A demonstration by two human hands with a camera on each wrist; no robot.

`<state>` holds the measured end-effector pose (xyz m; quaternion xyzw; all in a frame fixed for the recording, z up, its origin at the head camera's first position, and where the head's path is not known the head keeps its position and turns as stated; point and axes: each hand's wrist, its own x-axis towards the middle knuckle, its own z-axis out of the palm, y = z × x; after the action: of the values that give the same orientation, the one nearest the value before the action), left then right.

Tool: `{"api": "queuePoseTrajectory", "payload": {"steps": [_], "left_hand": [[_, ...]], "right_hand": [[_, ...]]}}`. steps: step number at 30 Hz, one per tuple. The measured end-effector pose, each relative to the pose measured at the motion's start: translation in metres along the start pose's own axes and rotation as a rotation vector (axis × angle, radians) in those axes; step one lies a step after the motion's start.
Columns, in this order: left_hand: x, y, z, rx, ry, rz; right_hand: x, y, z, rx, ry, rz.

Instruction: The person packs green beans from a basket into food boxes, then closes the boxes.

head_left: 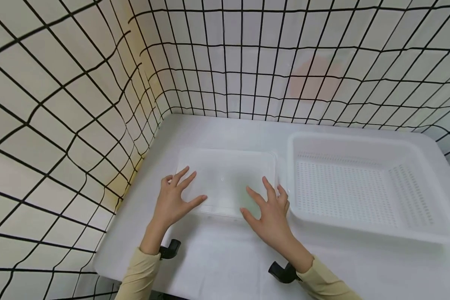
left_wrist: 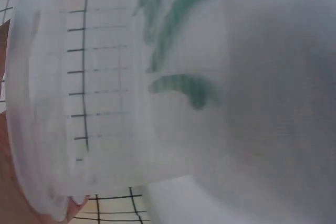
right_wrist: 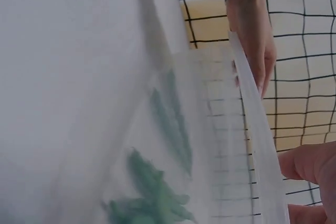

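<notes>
A translucent plastic box with a clear lid (head_left: 221, 179) stands on the white table. Through its wall (left_wrist: 110, 145) in the left wrist view, several slender, curved green pieces (left_wrist: 178, 19) show blurrily; the right wrist view has green pieces (right_wrist: 155, 187) inside too. My left hand (head_left: 171, 204) is at the lid's left end, fingers spread, thumb toward the front edge. Over the right end, my right hand (head_left: 273, 221) has its fingers apart and lightly bent. In the right wrist view, its thumb (right_wrist: 304, 161) lies right at the lid's rim (right_wrist: 265, 150).
A white perforated basket (head_left: 341, 191) stands close on the box's right. Black wire mesh (head_left: 241, 46) encloses the back and left of the table (head_left: 225, 258). Each wrist carries a black camera mount (head_left: 170, 249) below the hand.
</notes>
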<state>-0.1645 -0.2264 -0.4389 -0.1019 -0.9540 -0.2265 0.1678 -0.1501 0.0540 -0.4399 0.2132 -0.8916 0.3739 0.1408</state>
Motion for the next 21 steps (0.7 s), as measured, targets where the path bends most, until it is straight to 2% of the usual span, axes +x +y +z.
{"api": "queuePoseTrajectory", "payload": {"steps": [5, 11, 21], "left_hand": [[-0.001, -0.003, 0.008, 0.003, -0.054, 0.013], [0.001, -0.001, 0.012, 0.039, -0.104, -0.022], [-0.006, 0.004, 0.009, 0.078, -0.117, -0.057]], "right_hand": [[-0.009, 0.005, 0.008, 0.008, -0.010, 0.028], [-0.012, 0.014, 0.013, -0.004, -0.002, 0.054], [-0.021, 0.013, 0.020, -0.007, 0.069, 0.033]]}}
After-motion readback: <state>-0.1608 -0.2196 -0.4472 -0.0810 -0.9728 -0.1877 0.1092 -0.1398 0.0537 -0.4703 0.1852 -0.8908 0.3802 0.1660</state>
